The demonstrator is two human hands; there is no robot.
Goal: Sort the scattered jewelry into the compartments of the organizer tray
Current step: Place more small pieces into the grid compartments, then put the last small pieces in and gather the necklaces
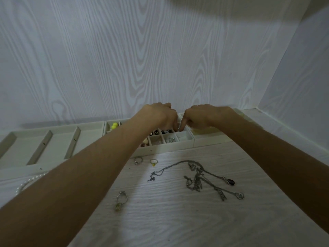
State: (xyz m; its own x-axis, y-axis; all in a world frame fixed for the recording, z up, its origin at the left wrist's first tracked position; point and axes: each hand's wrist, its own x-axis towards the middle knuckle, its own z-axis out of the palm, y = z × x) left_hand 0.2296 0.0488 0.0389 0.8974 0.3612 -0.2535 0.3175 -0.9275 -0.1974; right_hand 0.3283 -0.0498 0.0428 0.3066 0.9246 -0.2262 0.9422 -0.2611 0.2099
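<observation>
A cream organizer tray (169, 148) with small square compartments stands at the back of the table. Both hands reach over it with fingers curled down into a far-right compartment: my left hand (158, 114) and my right hand (201, 115) meet there. What the fingertips hold is hidden. Some compartments hold yellow beads (114, 126), black butterfly studs (154, 132) and small silver earrings (171, 139). On the table in front lie two rings (138, 160) (153, 161), a larger ring (121, 199) and tangled silver necklaces (201, 177) with pendants.
A second tray with long slots (44, 145) stands to the left, a third tray (210, 138) to the right. A pearl strand (28, 180) lies at the left under my forearm. A wall rises right behind the trays and another on the right.
</observation>
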